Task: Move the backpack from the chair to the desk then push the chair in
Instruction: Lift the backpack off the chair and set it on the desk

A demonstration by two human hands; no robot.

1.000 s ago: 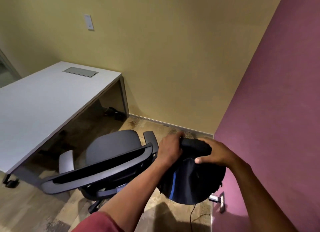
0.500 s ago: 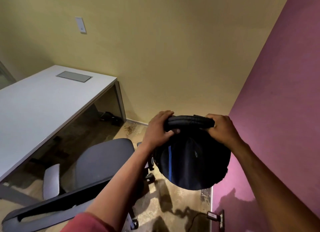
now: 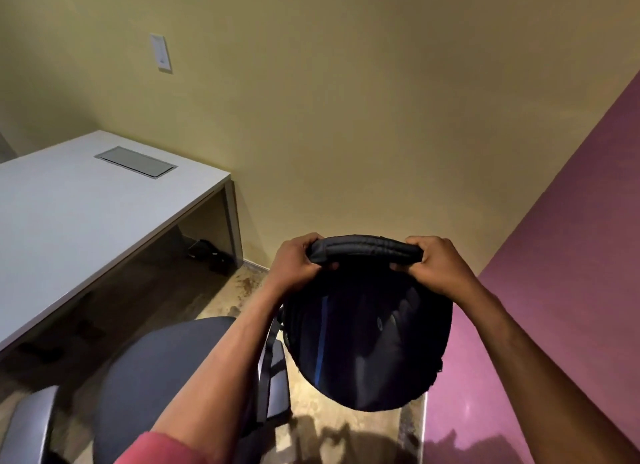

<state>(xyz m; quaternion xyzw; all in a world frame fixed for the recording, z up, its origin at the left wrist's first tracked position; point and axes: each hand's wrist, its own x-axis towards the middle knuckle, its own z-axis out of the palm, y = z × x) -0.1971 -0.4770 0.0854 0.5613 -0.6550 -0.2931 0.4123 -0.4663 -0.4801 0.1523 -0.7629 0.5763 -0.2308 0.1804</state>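
Note:
A black backpack (image 3: 367, 339) with a blue stripe hangs in the air, to the right of the chair and off its seat. My left hand (image 3: 294, 262) grips the left end of its padded top handle, and my right hand (image 3: 436, 262) grips the right end. The grey office chair (image 3: 156, 377) stands below my left arm, its seat bare, pulled out from the desk. The white desk (image 3: 79, 214) lies to the left, with a grey cable hatch (image 3: 135, 161) set in its top.
A yellow wall runs behind the desk with a white wall plate (image 3: 160, 53). A purple wall (image 3: 554, 290) closes the right side. Dark items (image 3: 207, 252) lie on the floor under the desk. The chair's armrests (image 3: 31, 425) stick out at lower left.
Both hands have lifted the backpack higher beside the chair. My view has tilted up, so the chair back has dropped out of the frame.

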